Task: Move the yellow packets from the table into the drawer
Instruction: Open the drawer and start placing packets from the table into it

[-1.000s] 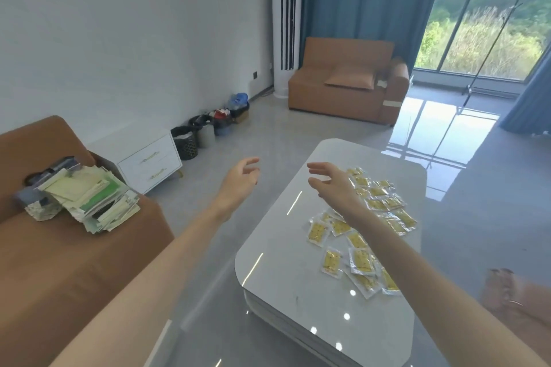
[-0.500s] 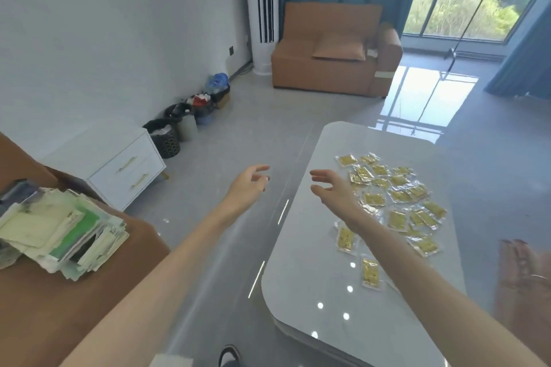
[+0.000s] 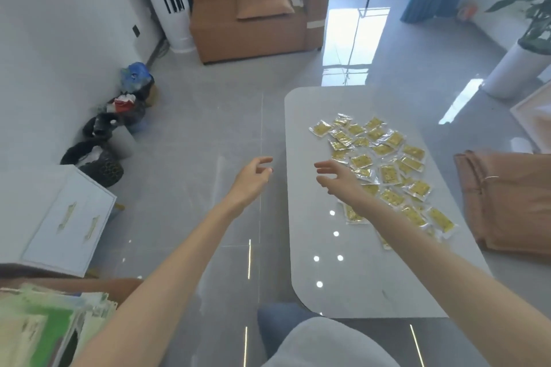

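Both hands are empty, with fingers loosely spread. The left hand (image 3: 253, 179) is over the floor (image 3: 193, 143), just off the bench's (image 3: 343, 277) left edge. The right hand (image 3: 340, 180) is above the bench. About thirty yellow packets (image 3: 384, 170) overlap at its 2 o'clock, near the right edge. Bare top shows at 6 o'clock. Two closed drawers (image 3: 74, 217) sit at 9 o'clock.
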`<state>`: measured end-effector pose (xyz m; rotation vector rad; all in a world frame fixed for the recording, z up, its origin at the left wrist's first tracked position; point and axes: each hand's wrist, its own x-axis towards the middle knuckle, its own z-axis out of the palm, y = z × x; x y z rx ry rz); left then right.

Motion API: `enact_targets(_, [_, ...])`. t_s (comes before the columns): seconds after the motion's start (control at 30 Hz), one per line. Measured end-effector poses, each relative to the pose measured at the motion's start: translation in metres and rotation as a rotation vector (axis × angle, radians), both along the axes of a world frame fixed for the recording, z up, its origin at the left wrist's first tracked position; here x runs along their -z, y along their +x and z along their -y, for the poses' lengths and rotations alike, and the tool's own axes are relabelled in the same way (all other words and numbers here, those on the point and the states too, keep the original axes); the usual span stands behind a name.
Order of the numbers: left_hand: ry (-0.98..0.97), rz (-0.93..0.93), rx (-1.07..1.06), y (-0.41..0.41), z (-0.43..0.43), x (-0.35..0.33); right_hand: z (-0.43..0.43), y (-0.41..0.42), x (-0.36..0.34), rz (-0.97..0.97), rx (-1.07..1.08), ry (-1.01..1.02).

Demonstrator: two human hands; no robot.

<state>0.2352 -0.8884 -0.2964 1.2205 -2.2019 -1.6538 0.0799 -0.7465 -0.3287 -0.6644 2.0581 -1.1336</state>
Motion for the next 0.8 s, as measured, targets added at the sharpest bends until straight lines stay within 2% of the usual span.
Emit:
enact_targets(0.43, [0.004,0.079,0.244,-0.124,0.188,0.027,0.14,-0.088,0.054,0.117,0.222,0.11])
enact_targets(0.8, [0.083,0.125,0.442,-0.271,0.272,0.061,0.213,-0.179,0.072,0.215,0.494,0.157])
